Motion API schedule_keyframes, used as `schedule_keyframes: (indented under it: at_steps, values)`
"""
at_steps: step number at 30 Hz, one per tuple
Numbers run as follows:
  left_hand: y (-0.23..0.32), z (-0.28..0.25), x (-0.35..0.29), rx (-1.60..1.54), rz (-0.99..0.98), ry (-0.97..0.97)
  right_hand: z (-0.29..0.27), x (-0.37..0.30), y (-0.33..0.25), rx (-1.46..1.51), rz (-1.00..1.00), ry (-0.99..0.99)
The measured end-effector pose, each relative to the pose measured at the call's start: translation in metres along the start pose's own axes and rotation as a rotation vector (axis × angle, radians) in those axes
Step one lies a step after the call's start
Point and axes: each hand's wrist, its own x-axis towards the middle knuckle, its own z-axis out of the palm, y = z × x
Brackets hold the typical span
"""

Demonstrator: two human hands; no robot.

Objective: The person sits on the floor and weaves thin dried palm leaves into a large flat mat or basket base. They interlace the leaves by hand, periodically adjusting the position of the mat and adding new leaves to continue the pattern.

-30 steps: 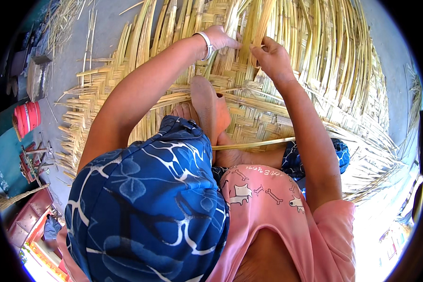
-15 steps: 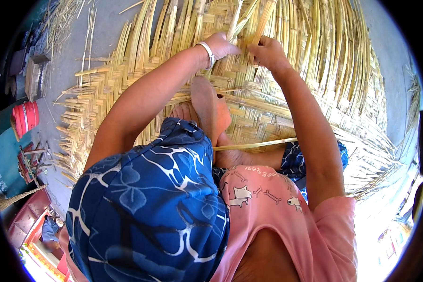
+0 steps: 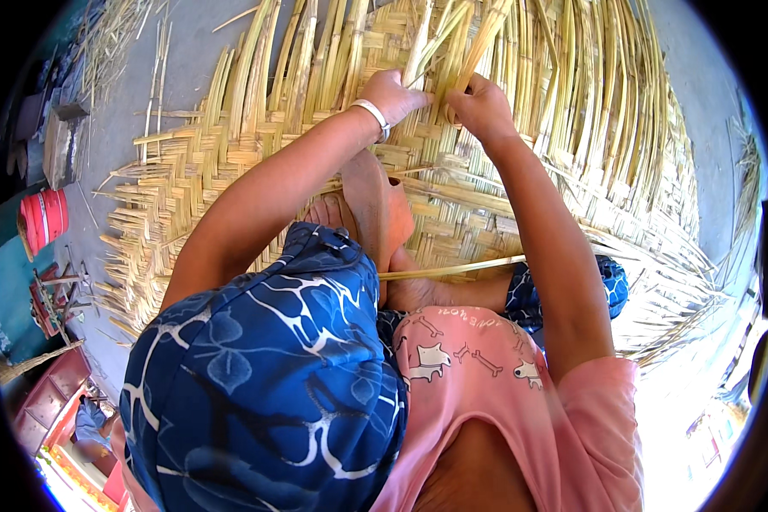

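Observation:
A large mat point(image 3: 452, 226) of flat yellow-tan reed strips, woven in a zigzag pattern, spreads under and around me. My left hand point(image 3: 392, 98), with a pale band at its wrist, is closed around the base of raised reed strips point(image 3: 418, 47), its thumb pointing right. Just to the right, my right hand point(image 3: 484, 109) has its fingers curled in a pinch on another upright reed strip point(image 3: 484, 38). The lower ends of both strips disappear into the weave between my hands. My sandalled foot point(image 3: 371, 209) rests on the mat below the left hand.
Long unwoven strips point(image 3: 597, 77) fan out from the mat's far side. One loose strip point(image 3: 461, 268) lies across by my leg. Off to the left are a red banded roll point(image 3: 44, 220), a grey block point(image 3: 62, 145) and a small wooden frame point(image 3: 53, 299). Loose straw point(image 3: 124, 38) lies at the upper left.
Both hands have shifted slightly down and left in view, staying on the strips. The right hand has come a little nearer the left, and my raised knee appears slightly lower.

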Motion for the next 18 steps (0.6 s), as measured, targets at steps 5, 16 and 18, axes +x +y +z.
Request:
schedule_keyframes:
  at_steps: [5,16,18]
  values:
    - [0.009,-0.001,-0.01,0.035,-0.032,-0.013,0.009,-0.003,-0.006,-0.19,-0.027,0.067]
    - [-0.016,-0.009,0.0,-0.326,0.138,-0.317,0.031,-0.042,-0.004,-0.281,-0.214,0.134]
    - [-0.012,-0.01,-0.003,-0.369,0.165,-0.321,0.032,-0.037,0.007,-0.349,-0.332,0.118]
